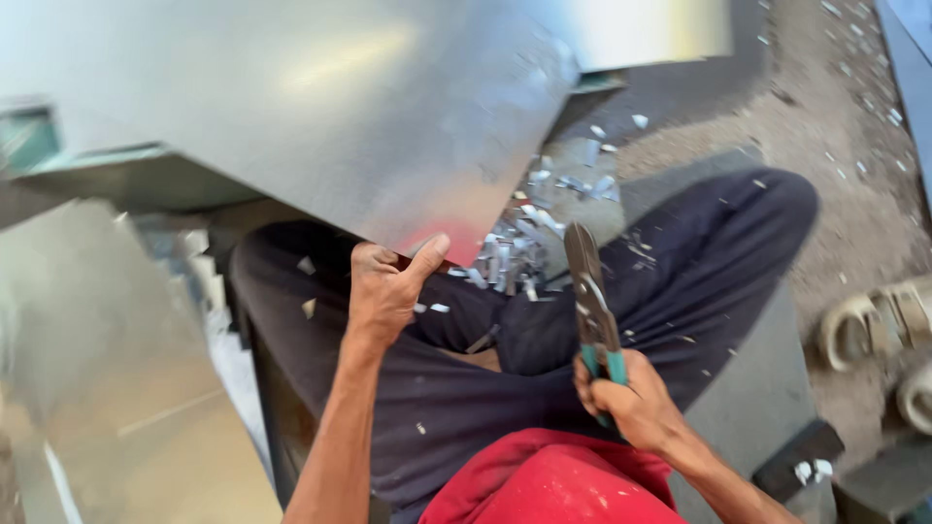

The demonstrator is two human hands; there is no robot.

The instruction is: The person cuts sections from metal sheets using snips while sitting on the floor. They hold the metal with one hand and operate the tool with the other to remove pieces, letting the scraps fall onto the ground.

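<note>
A large shiny metal sheet [320, 107] fills the upper left and tilts down toward my lap. My left hand [388, 286] pinches its near corner, thumb on top. My right hand [631, 398] is closed on the teal handles of a pair of tin snips [592, 301]. The dark blades point away from me and sit apart from the sheet, to the right of its corner. I sit cross-legged in dark trousers [466, 388], flecked with metal chips, and a red shirt [544, 480].
Small metal offcuts [529, 233] lie piled on the floor between my knees. More metal sheets [116, 388] lie at the left. Sandals [874, 325] rest on the gritty floor at the right. A dark block [796, 456] sits by my right knee.
</note>
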